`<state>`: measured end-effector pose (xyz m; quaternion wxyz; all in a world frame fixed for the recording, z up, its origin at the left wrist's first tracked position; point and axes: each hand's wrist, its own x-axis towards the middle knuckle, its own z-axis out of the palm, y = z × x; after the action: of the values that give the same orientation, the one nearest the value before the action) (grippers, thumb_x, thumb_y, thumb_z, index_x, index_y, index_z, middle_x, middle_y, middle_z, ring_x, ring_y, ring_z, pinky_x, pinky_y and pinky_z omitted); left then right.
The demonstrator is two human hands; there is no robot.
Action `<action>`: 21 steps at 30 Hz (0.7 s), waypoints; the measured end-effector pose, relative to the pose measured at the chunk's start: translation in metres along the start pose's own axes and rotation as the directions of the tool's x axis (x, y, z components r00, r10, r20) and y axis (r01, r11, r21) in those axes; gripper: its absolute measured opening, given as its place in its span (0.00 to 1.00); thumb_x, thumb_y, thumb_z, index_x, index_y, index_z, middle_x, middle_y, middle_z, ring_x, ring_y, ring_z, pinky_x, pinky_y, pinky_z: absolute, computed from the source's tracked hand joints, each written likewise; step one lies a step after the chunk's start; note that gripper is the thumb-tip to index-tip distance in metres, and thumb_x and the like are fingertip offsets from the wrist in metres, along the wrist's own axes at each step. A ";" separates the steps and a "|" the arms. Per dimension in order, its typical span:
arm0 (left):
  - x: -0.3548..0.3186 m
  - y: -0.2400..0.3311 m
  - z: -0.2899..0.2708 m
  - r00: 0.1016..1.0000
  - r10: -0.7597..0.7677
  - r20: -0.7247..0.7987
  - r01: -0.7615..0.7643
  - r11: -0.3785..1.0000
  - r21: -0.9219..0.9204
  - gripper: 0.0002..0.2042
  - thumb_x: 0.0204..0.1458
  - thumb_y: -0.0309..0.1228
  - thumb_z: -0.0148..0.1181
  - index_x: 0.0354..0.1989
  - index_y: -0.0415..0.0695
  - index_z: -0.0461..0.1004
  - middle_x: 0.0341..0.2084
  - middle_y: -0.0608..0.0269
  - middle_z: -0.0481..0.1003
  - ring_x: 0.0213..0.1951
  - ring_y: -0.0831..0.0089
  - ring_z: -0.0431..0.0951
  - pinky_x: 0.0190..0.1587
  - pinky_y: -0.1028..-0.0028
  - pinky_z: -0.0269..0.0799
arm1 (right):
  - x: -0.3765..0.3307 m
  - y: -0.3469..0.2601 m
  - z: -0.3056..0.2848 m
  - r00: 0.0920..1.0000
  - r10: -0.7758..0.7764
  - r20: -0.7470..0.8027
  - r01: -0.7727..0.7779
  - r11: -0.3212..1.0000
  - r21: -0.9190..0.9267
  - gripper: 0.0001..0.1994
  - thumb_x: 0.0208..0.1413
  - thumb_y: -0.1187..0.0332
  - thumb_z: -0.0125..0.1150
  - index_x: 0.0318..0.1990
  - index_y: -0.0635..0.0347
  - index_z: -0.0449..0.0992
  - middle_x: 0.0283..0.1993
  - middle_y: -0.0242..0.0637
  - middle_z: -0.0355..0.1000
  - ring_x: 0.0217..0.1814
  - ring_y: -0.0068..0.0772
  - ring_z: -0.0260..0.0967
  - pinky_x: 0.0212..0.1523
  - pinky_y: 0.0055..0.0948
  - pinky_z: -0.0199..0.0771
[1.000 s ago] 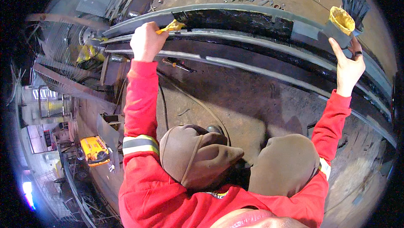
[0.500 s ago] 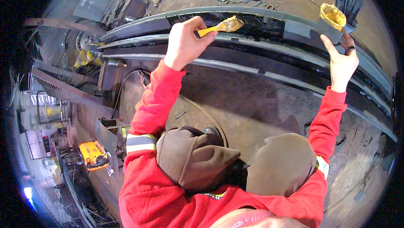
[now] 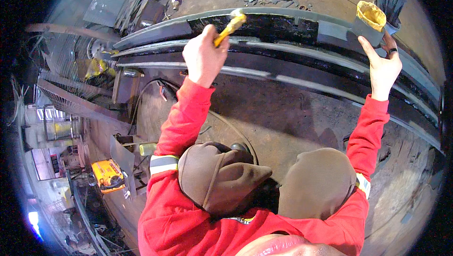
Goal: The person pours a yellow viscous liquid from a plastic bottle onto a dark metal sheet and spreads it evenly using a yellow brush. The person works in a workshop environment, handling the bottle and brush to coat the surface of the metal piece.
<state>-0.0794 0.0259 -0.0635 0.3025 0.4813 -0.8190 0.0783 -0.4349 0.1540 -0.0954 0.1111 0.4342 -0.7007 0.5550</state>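
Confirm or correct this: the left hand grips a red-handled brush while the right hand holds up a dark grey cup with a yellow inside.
The handle colour is wrong: the head view shows the left hand gripping a yellow-handled brush. The rest holds: the right hand holds up a dark grey cup with a yellow inside.

A head-worn wide fisheye camera, the left of a pair, faced steeply down and forward. The knees sat close below it, the left hand and right hand farther out, a metal beam behind them, bowing across the view.
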 end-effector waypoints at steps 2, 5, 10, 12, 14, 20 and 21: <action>0.003 0.008 -0.001 0.998 0.019 0.064 -0.014 0.996 -0.086 0.13 0.42 0.35 0.65 0.23 0.43 0.67 0.15 0.53 0.71 0.22 0.52 0.75 0.24 0.61 0.68 | -0.005 0.005 0.009 1.000 0.011 0.008 -0.011 1.000 -0.005 0.31 0.36 0.58 0.78 0.49 0.65 0.76 0.47 0.39 0.76 0.47 0.29 0.70 0.49 0.28 0.68; 0.003 0.018 0.004 0.990 0.025 0.136 0.020 0.946 -0.323 0.13 0.40 0.34 0.68 0.22 0.42 0.69 0.16 0.52 0.72 0.21 0.53 0.76 0.24 0.66 0.69 | -0.002 0.006 0.007 0.999 0.008 0.036 -0.009 1.000 0.025 0.32 0.35 0.59 0.79 0.50 0.66 0.76 0.47 0.39 0.75 0.48 0.28 0.69 0.49 0.28 0.67; 0.008 -0.015 0.006 0.999 -0.025 0.033 0.033 0.959 -0.281 0.15 0.39 0.35 0.70 0.21 0.40 0.69 0.15 0.51 0.70 0.18 0.57 0.73 0.23 0.68 0.68 | -0.002 0.010 0.003 0.998 -0.043 0.046 0.029 0.961 0.277 0.31 0.36 0.68 0.78 0.51 0.68 0.74 0.50 0.38 0.74 0.51 0.26 0.68 0.52 0.27 0.63; 0.011 -0.033 -0.002 0.996 -0.088 0.031 0.090 0.995 -0.049 0.15 0.41 0.36 0.70 0.22 0.39 0.69 0.16 0.51 0.71 0.19 0.58 0.73 0.25 0.68 0.69 | -0.002 0.018 0.001 0.997 -0.073 0.037 0.051 0.913 0.405 0.32 0.35 0.70 0.78 0.52 0.68 0.73 0.50 0.38 0.74 0.53 0.25 0.67 0.53 0.27 0.63; 0.002 -0.048 -0.009 0.983 -0.143 -0.115 0.126 0.981 -0.148 0.14 0.43 0.33 0.70 0.23 0.38 0.69 0.17 0.53 0.72 0.19 0.69 0.71 0.26 0.71 0.69 | -0.003 0.018 0.001 0.997 -0.078 0.027 0.054 0.866 0.498 0.34 0.34 0.75 0.78 0.54 0.69 0.71 0.53 0.38 0.72 0.56 0.27 0.66 0.59 0.28 0.62; -0.018 -0.056 -0.060 0.970 -0.236 -0.053 0.183 0.861 -0.475 0.08 0.54 0.28 0.62 0.30 0.35 0.72 0.25 0.67 0.74 0.29 0.83 0.69 0.35 0.80 0.66 | -0.015 0.007 0.002 0.999 -0.036 0.036 0.010 0.829 0.559 0.35 0.35 0.77 0.77 0.56 0.71 0.68 0.56 0.40 0.70 0.59 0.29 0.65 0.62 0.29 0.61; -0.014 -0.048 -0.065 0.977 -0.214 -0.012 0.182 0.859 -0.479 0.07 0.55 0.27 0.61 0.32 0.35 0.73 0.26 0.67 0.74 0.30 0.84 0.69 0.36 0.82 0.66 | -0.013 0.012 -0.004 0.998 -0.058 0.032 0.034 0.869 0.494 0.34 0.35 0.78 0.76 0.56 0.70 0.69 0.55 0.40 0.70 0.59 0.29 0.65 0.62 0.30 0.61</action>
<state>-0.0065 0.0383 -0.0266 0.4440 0.4711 -0.7490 -0.1409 -0.4374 0.1637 -0.1103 -0.0064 0.4773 -0.5278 0.7025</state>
